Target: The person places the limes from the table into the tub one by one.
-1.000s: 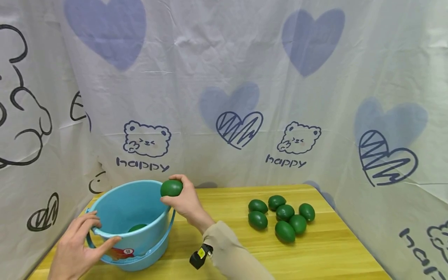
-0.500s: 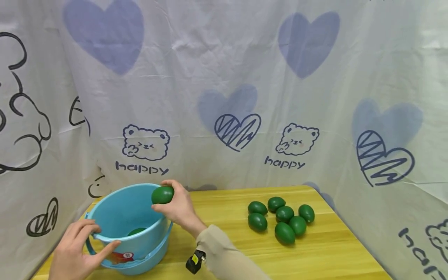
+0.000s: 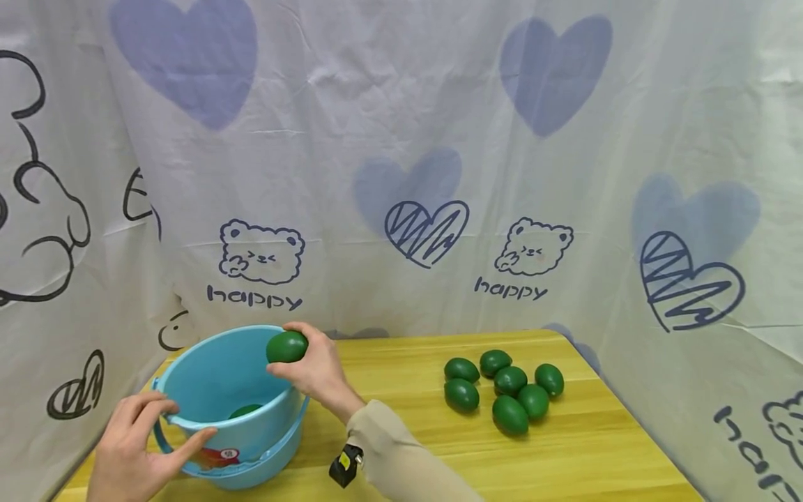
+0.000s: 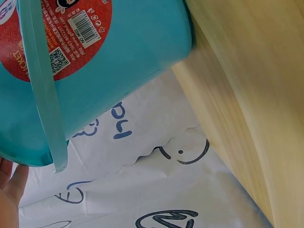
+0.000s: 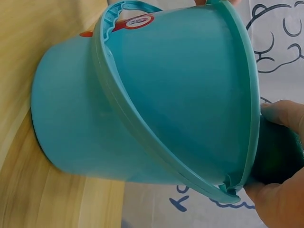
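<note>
Holding green egg [image 3: 286, 346] over bucket [image 3: 271, 421] mouth, near its right rim | right hand's grip [image 3: 317, 365]: pinched on egg | left hand's grip [image 3: 128, 446]: spread, fingers touching rim | risk: early release might clip rim, rolling egg deskward

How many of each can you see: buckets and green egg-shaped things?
Blue bucket: 1
Green egg-shaped things: 9 visible (7 on the table, 1 in the right hand, 1 partly seen inside the bucket)
Total: 10
</note>
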Motion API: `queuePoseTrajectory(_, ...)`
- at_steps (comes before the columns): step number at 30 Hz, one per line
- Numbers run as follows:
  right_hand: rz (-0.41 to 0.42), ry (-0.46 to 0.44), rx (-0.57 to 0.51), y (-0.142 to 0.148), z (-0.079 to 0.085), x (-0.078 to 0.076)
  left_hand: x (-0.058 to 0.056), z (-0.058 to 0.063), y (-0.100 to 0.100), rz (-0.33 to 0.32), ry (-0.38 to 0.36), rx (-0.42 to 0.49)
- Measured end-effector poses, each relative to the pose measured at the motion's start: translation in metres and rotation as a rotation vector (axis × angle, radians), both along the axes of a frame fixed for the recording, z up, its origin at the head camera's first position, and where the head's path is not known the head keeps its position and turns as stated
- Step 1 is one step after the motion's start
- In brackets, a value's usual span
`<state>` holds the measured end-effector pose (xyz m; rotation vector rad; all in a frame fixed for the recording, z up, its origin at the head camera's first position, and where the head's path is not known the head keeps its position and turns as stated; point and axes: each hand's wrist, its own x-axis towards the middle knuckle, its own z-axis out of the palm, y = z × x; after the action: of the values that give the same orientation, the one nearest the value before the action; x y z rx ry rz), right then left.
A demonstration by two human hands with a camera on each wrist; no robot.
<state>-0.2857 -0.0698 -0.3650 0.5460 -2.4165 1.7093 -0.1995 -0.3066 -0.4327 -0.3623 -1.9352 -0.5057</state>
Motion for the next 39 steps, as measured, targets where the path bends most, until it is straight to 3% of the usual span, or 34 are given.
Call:
queuePoseTrajectory(13, 0.008, -0.043, 0.010, -0.0001, 0.0012, 0.0009, 0.0004, -0.0006, 0.0004, 0.006, -0.004, 0.009)
queuePoseTrajectory(39, 0.079, -0.020, -0.064, 0.0041, -0.0035, 0.0000, -0.0010, -0.0019, -0.0030, -0.031, -0.048, 0.010)
